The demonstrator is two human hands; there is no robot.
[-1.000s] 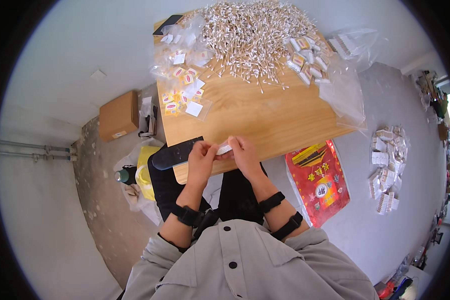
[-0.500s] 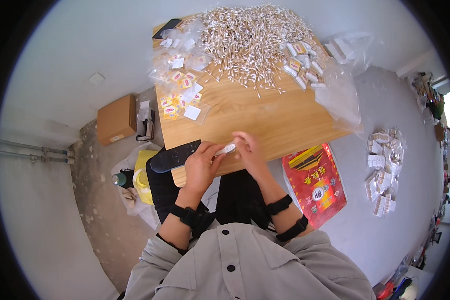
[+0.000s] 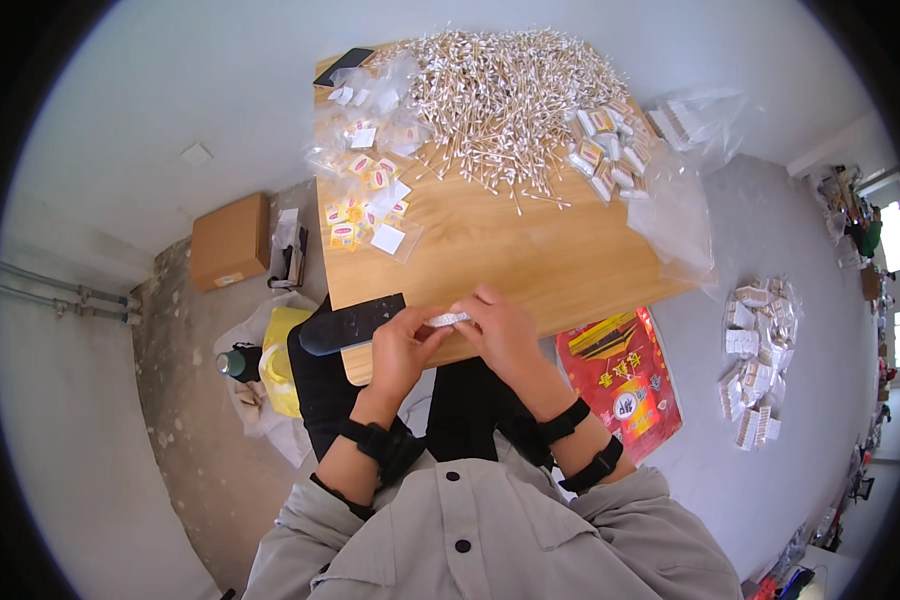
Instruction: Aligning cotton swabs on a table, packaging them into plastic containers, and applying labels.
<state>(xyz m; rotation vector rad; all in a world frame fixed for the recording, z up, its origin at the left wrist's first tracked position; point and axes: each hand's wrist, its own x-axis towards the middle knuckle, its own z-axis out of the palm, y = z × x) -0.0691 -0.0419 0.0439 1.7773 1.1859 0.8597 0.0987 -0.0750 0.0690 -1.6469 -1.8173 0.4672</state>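
Pinching a small clear packet of cotton swabs (image 3: 448,319) between both sets of fingertips, the person works at the near edge of the wooden table (image 3: 530,250), just above the lap. Left hand (image 3: 402,345) closes on the packet's left end, right hand (image 3: 500,330) on its right end and top; both are clamped on it, so the thin packet is braced at two points and kept off the table surface. Whether the packet is sealed cannot be told at this size.

Stock lies within reach but clear of the hands. Loose cotton swabs (image 3: 505,95) are heaped at the far end of the table. Filled packets (image 3: 602,155) sit in a cluster on the right of the heap, small printed sachets and empty clear bags (image 3: 365,190) on the left. A dark flat bar-shaped tool (image 3: 352,323) lies just left of the left hand, overhanging the table's near corner.

On the floor: a red printed bag (image 3: 620,380) beside the right forearm, a spread of finished bundles (image 3: 755,360) farther right, a cardboard box (image 3: 230,240) to the left.
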